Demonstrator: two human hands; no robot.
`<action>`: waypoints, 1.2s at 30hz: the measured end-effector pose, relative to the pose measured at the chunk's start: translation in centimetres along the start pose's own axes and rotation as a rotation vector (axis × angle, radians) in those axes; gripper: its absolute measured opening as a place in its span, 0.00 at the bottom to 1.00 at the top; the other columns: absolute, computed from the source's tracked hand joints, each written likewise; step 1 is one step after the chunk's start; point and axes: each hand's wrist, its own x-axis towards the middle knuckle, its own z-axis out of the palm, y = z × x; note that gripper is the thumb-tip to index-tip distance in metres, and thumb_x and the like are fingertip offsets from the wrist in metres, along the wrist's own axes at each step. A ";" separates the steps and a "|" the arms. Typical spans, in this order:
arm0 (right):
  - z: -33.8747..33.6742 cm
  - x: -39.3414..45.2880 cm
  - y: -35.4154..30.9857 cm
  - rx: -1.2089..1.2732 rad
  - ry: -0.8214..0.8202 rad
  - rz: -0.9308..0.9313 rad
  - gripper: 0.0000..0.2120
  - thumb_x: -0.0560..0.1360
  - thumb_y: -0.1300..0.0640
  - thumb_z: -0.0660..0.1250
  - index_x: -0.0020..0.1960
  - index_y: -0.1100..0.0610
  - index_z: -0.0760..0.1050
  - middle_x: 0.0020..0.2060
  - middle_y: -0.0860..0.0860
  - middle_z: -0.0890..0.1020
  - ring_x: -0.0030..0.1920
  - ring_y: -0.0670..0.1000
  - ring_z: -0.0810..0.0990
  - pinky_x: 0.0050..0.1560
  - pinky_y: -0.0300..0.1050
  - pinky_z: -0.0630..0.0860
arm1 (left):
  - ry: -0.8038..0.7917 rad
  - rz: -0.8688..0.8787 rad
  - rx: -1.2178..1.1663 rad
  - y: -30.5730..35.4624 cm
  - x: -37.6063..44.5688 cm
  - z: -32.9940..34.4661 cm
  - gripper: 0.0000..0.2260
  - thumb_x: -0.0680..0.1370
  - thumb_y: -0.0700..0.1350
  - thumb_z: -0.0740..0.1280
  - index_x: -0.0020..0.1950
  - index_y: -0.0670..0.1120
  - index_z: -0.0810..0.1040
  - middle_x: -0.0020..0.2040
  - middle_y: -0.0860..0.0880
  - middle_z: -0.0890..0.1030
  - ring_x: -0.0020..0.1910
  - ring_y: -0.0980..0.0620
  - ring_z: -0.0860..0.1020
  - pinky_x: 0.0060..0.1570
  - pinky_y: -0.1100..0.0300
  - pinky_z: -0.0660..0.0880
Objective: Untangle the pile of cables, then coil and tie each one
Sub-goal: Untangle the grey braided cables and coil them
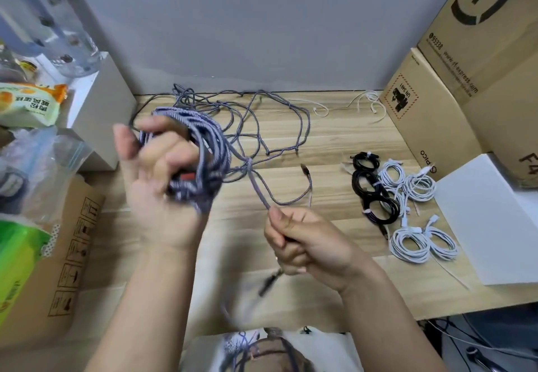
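Wood-grain boards run across the table [334,144], which backs onto a plain grey wall. Above its middle the left hand [157,179] is raised, fingers curled through a thick coil of purple-and-white braided cable [201,153] wound around the palm. A strand leaves that coil and slants down to the right hand [302,240], which is clenched around it in a fist; a blurred tail with a dark plug end [269,280] hangs below the fist, toward the person's lap.

Behind the coil, the rest of the braided cable lies as a loose tangle [256,121] on the table, its loops crossing one another up to the wall. One crossing sits just beside the coil, where the taut strand meets other loops.

To the right, near the table's edge, lie finished bundles: black coils [371,188] and white coils [419,240], each tied. A few pale loose ties [366,102] rest near the wall, beside stacked cardboard boxes [465,66]. A white box [492,220] sits just beside the white coils. On the left are a snack packet [29,104], plastic bags and another carton.

The risk, as I judge it: the strand between the hands runs through that crossing, so a hard pull could cinch it into a knot rather than free it. Winding on before the tangle is cleared could drag the loose loops across the table, and the turns already round the left palm could slip off over the fingers.
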 end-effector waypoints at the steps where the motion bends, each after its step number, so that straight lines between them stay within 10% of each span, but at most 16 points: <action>1: 0.3 0.0 0.4 -0.060 0.018 0.038 0.20 0.75 0.42 0.61 0.29 0.52 0.68 0.20 0.45 0.59 0.19 0.40 0.53 0.21 0.32 0.52 | 0.006 -0.015 0.043 0.4 0.4 -0.5 0.09 0.77 0.39 0.63 0.46 0.32 0.72 0.27 0.38 0.70 0.25 0.47 0.68 0.38 0.56 0.68; 8: 1.9 -0.3 0.2 -0.639 0.096 0.012 0.18 0.81 0.52 0.59 0.32 0.53 0.68 0.21 0.44 0.66 0.22 0.41 0.62 0.25 0.35 0.60 | 0.412 0.367 1.147 -0.8 0.9 -5.2 0.13 0.81 0.50 0.54 0.47 0.44 0.72 0.24 0.54 0.67 0.23 0.56 0.66 0.37 0.64 0.74; 15: 1.1 -1.5 -1.0 -0.624 0.225 -0.202 0.16 0.71 0.46 0.65 0.30 0.55 0.74 0.26 0.50 0.68 0.29 0.47 0.64 0.31 0.42 0.60 | 0.339 0.019 1.925 0.1 -0.5 -6.3 0.10 0.78 0.46 0.64 0.42 0.40 0.75 0.25 0.50 0.69 0.22 0.56 0.64 0.23 0.69 0.62; 22: -0.3 -1.4 -1.7 -0.648 0.488 -0.362 0.07 0.66 0.51 0.76 0.35 0.53 0.82 0.29 0.57 0.82 0.30 0.52 0.74 0.30 0.46 0.72 | 0.022 -0.795 1.736 1.5 -1.3 -6.2 0.30 0.66 0.75 0.59 0.37 0.48 0.78 0.20 0.51 0.68 0.24 0.50 0.66 0.31 0.59 0.66; 26: -0.8 -1.2 -2.0 -0.696 0.618 -0.477 0.09 0.64 0.58 0.77 0.30 0.47 0.80 0.29 0.46 0.82 0.29 0.44 0.76 0.32 0.40 0.71 | -0.102 -1.015 1.520 1.6 -1.0 -5.5 0.25 0.67 0.65 0.71 0.41 0.42 0.76 0.21 0.53 0.68 0.21 0.55 0.64 0.34 0.60 0.72; 29: -1.1 -0.8 -1.9 -0.648 0.624 -0.514 0.05 0.60 0.53 0.76 0.29 0.46 0.80 0.27 0.47 0.81 0.28 0.42 0.71 0.31 0.36 0.67 | -0.161 -1.006 1.397 1.7 -1.0 -5.0 0.07 0.71 0.49 0.70 0.37 0.47 0.76 0.20 0.53 0.68 0.20 0.55 0.63 0.33 0.60 0.72; 36: -1.8 -0.8 -2.3 -0.256 0.520 -0.338 0.07 0.61 0.52 0.70 0.30 0.56 0.77 0.20 0.45 0.70 0.21 0.42 0.65 0.25 0.32 0.64 | -0.338 -0.769 1.015 2.1 -1.3 -5.1 0.06 0.78 0.46 0.64 0.42 0.47 0.78 0.21 0.51 0.65 0.18 0.50 0.64 0.36 0.63 0.73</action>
